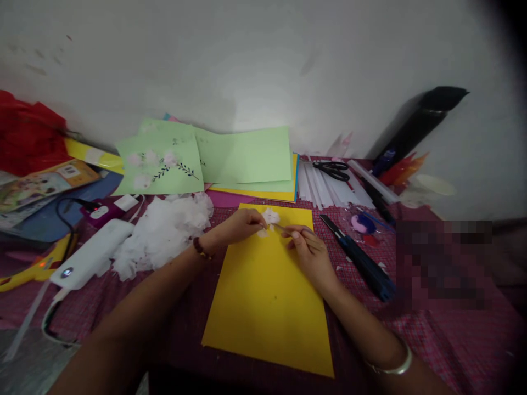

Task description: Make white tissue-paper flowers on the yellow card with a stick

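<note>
A yellow paper sheet lies on the checked red cloth in front of me. Near its top edge sits a small tuft of white cotton. My left hand rests with its fingers closed on the tuft. My right hand pinches a thin stick whose tip points at the cotton. A beaded bracelet is on my left wrist and a silver bangle on my right.
A pile of white cotton lies left of the sheet, beside a white power bank and a yellow glue gun. Green sheets, one with cotton flowers, lie behind. Scissors, white strips and a blue cutter sit right.
</note>
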`<state>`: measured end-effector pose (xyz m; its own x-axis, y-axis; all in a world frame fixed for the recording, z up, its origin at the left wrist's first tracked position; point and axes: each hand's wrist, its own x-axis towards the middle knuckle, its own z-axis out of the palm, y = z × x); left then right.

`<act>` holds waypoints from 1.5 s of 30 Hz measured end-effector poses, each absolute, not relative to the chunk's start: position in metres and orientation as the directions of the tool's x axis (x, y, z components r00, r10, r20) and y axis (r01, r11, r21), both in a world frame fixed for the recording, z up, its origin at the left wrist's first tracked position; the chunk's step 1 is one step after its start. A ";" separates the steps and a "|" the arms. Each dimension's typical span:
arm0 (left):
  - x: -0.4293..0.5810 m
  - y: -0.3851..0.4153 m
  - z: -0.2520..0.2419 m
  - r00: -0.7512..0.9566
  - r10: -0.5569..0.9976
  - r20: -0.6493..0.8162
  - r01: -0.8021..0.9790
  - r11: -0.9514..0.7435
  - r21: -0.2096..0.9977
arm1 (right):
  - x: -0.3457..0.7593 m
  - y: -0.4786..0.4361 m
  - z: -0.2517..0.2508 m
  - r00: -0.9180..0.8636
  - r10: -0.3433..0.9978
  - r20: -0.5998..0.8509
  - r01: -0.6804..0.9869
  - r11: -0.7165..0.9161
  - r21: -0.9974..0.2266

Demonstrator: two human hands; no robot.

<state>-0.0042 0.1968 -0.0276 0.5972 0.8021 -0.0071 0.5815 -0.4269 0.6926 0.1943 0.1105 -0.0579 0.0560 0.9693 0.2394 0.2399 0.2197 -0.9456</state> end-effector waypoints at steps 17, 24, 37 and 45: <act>0.006 0.193 -0.048 0.441 0.892 0.096 0.570 -0.361 0.739 | 0.193 0.101 -0.056 0.013 0.955 0.295 0.245 0.283 -0.927; 0.010 0.192 -0.053 0.299 0.943 0.145 0.619 -0.308 0.722 | 0.193 0.105 -0.069 -0.114 0.934 0.339 0.402 0.355 -0.844; 0.004 0.197 -0.063 0.129 0.982 0.140 0.454 -0.184 0.872 | 0.184 0.100 -0.059 -0.412 0.875 0.256 0.827 0.477 -0.298; 0.005 0.192 -0.060 0.098 0.993 0.069 0.372 -0.100 0.923 | 0.190 0.089 -0.056 -0.269 0.878 0.397 0.560 0.478 -0.677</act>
